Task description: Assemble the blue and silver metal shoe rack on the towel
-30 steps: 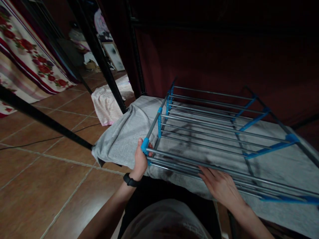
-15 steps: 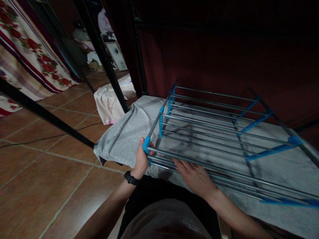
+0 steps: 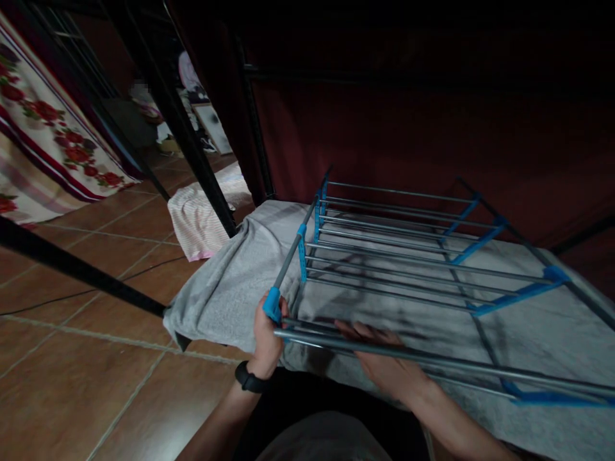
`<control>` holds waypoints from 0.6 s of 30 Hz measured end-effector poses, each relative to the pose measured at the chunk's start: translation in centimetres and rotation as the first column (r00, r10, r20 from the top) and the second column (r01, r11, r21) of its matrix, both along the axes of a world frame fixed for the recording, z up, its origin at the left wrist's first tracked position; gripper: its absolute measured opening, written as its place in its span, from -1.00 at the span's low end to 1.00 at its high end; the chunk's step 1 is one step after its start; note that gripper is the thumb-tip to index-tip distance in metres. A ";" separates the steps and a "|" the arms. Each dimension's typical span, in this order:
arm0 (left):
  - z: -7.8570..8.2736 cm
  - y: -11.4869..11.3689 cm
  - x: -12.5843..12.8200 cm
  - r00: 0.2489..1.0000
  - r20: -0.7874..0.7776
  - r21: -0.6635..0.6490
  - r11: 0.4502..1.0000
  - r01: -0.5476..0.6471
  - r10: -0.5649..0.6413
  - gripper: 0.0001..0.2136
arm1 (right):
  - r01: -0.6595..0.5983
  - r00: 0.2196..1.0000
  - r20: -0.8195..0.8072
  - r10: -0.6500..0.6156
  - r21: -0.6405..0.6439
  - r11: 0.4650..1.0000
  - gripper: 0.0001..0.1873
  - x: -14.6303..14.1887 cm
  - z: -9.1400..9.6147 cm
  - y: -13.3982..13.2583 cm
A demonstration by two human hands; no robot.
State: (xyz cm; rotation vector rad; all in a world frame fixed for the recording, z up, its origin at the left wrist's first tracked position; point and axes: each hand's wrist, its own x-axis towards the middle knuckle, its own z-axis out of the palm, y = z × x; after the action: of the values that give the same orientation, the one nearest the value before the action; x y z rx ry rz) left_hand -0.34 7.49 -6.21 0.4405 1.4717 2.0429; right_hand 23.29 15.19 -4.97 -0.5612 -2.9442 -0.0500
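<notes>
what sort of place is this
Likely a bedroom or other sleeping space, though I can't be sure: a grey blanket covers a bed-like surface, a black post rises beside it, and a floral cloth hangs at the left.

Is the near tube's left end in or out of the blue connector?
Out: the near tube shows a bare left end below the blue connector that the left hand grips.

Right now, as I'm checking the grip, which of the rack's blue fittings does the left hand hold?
The near-left corner connector: the left hand wraps around it, while fittings farther back and rightward have no hand on them.
</notes>
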 end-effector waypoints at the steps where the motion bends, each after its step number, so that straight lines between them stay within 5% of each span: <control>1: 0.1 0.1 0.1 0.999 -0.042 -0.011 1.000 0.003 -0.003 -0.55 | -0.008 1.000 -0.015 0.008 0.019 1.000 -0.40 0.0 0.1 0.1; 6: 0.3 0.5 0.2 0.985 -0.168 -0.059 0.998 0.022 -0.032 -0.46 | -0.023 0.997 -0.066 0.027 0.068 0.997 -0.48 -0.4 0.1 0.4; 18: 0.3 0.7 0.6 0.989 -0.140 -0.046 0.998 0.043 -0.049 -0.44 | 0.013 1.000 0.003 -0.014 0.033 0.999 -0.48 -0.4 0.2 0.1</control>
State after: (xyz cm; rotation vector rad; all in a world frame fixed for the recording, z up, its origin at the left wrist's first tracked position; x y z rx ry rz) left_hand 0.23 8.15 -5.90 0.6069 1.5703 1.9754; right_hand 22.86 15.24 -4.81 -0.5767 -2.9368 -0.1015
